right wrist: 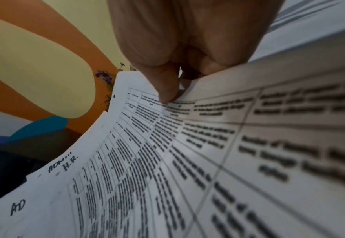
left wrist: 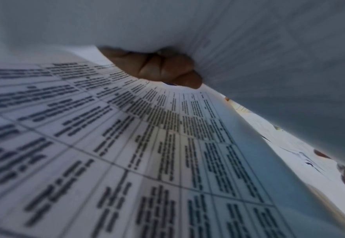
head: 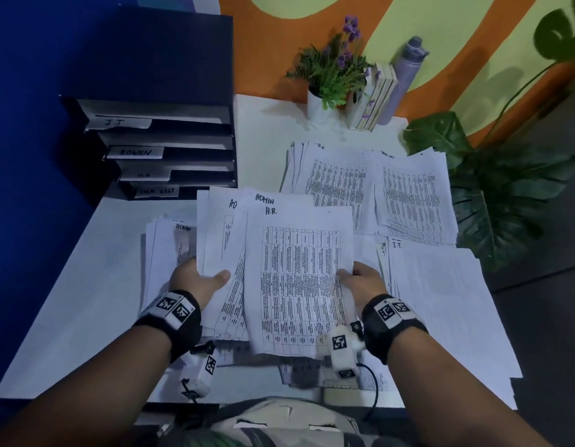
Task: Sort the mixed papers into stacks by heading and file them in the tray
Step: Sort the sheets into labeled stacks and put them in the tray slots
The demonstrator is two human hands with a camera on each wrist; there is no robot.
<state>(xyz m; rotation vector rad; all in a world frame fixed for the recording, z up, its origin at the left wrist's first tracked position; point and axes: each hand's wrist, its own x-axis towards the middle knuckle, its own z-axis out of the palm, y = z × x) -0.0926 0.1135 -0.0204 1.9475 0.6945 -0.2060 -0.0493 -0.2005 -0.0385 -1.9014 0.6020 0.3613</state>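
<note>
Clearly you were mid-sort: your right hand point(head: 363, 279) pinched the H.R. sheet point(head: 299, 279), your left hand point(head: 199, 279) gripped the unsorted bundle point(head: 221, 240); next, the far H.R. stack point(head: 331, 179).

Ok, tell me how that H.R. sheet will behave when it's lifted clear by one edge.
The H.R. sheet is probably floppy: it already bows where the right hand pinches its edge. It is likely light, a single thin page. It may slide easily off the fanned papers in the left hand.
</note>
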